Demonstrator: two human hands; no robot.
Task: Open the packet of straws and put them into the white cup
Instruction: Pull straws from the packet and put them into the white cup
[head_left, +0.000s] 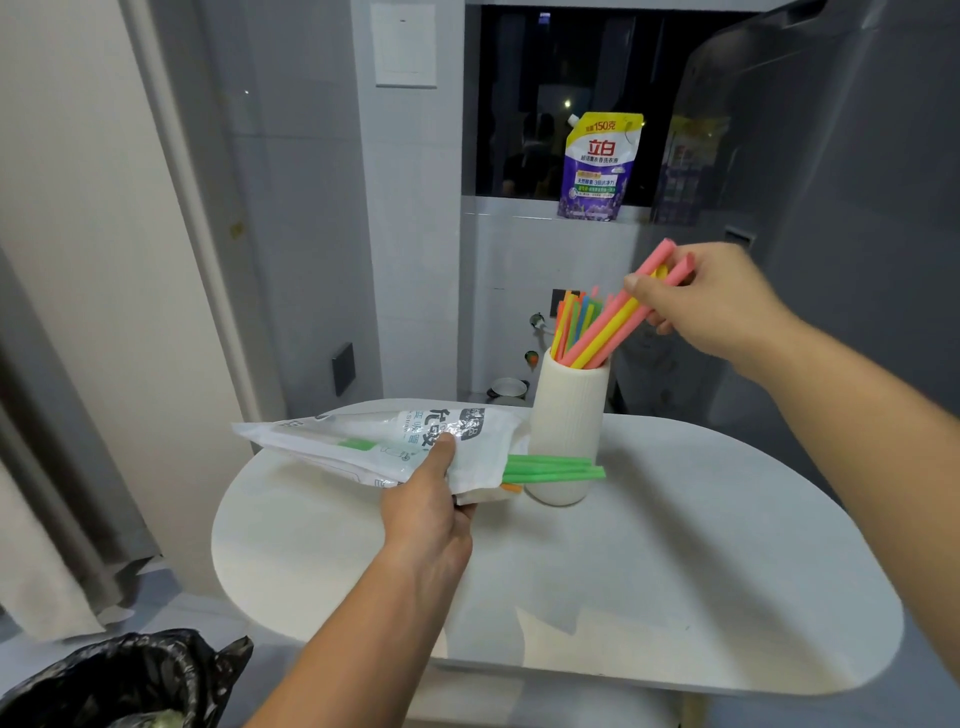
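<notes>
The right hand has its fingers pinched closed around a small bunch of pink and yellow straws, gripping near their upper ends. Their lower ends are already inside the white cup, among other straws standing there. The held bunch lies on a slant, its long axis running from the cup mouth up and to the right toward the hand.

The left hand is clamped on the packet, held just above the bench. The packet's long axis is near level, its open end pointing right at the cup, with green straws and an orange tip sticking out across the cup's front.

Risks, as I judge them: the tall, narrow cup could tip if the slanted bunch is pushed sideways or the green straws nudge it. Those loose green straws could also slide out onto the bench if the open end dips.
</notes>
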